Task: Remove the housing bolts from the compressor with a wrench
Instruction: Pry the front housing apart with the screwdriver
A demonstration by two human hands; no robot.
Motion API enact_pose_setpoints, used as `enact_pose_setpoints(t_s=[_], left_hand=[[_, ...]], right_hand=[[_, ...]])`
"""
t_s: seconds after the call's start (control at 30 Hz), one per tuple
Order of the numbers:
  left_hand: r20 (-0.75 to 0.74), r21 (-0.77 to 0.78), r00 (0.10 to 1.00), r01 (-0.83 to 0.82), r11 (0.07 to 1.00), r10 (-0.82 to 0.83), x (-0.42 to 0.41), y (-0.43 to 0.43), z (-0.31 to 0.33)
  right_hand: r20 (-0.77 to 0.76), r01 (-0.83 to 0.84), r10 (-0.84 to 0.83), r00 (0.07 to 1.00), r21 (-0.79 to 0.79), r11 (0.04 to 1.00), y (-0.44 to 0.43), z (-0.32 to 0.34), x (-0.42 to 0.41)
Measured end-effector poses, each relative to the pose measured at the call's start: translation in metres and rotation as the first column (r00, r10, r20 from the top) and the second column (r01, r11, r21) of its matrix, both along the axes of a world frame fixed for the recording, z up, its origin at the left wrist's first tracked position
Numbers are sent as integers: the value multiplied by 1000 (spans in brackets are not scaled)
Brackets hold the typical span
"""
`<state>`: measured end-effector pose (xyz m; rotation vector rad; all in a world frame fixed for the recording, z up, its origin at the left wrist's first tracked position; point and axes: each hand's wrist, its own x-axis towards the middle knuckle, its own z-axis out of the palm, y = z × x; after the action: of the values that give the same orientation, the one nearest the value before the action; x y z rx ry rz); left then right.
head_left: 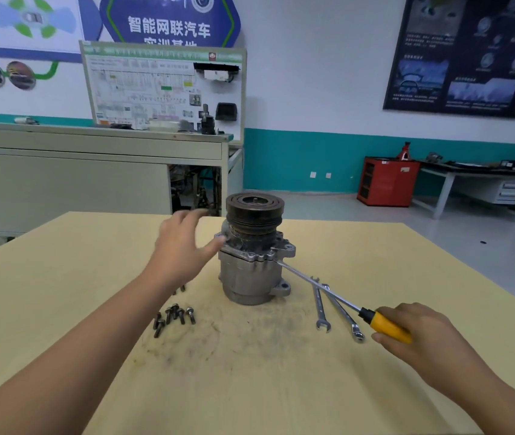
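Left grip [181, 246] spread beside the ribbed cast-metal compressor [250, 271]; right grip [422, 337] curls round a yellow-handled screwdriver [388, 326].

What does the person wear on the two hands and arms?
Nothing that shows. The left hand and the right hand have no gloves; the left forearm and the right forearm have no sleeves in view. No watch, ring or bracelet is visible.

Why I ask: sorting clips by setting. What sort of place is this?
Probably an automotive training workshop: a compressor and wrenches on the table, a wiring board behind, a red cabinet.
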<state>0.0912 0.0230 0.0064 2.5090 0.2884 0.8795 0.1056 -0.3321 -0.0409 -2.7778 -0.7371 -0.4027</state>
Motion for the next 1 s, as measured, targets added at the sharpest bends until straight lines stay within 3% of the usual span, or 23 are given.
enact_pose_setpoints(t_s=[0.13, 0.27, 0.47, 0.7, 1.0], left_hand=[[-127, 98, 987, 111, 989, -98, 36, -23, 24], [-261, 163, 963, 107, 981, -62, 66, -34, 42], [-380, 218, 925, 79, 973, 10, 89, -41, 54], [-427, 118, 903, 119, 986, -58, 97, -42, 64], [-424, 41, 903, 102, 994, -75, 97, -45, 66]], right_hand=[[42, 8, -6, 999, -52, 999, 4, -3, -6], [111, 99, -87, 990, -105, 990, 12, -2, -9], [200, 230, -172, 965, -325, 917, 21, -9, 0], [69, 304, -298, 952, -321, 897, 23, 0, 17], [-126, 239, -283, 951, -284, 928, 23, 10, 18]])
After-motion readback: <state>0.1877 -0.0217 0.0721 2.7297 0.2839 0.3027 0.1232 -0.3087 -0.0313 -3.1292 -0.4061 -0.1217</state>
